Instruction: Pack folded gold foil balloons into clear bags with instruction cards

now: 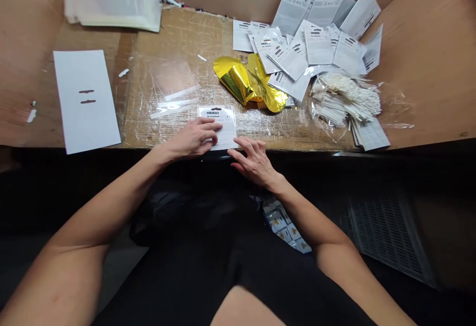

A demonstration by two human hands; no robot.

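Observation:
A small white printed card packet point(225, 140) with a hang hole and barcode lies at the table's front edge, seemingly in a clear sleeve. My left hand point(193, 137) rests on its left side, index finger stretched across the print and the other fingers loosely bent. At the packet's lower right corner is my right hand point(255, 160), its fingers apart and holding nothing. Whether the right fingertips touch the packet I cannot tell. Just behind it are clear strips point(174, 108) and a transparent sleeve point(173, 76). Crumpled gold foil balloons point(241, 82) lie behind to the right.
Many finished-looking card packets point(319, 43) are heaped at the back right. Before them sits a bundle of thin white sticks point(345, 95) in clear plastic. White cards point(87, 123) lie on the left, a stack of clear sleeves point(111, 6) behind. Cardboard walls point(427, 68) enclose the table.

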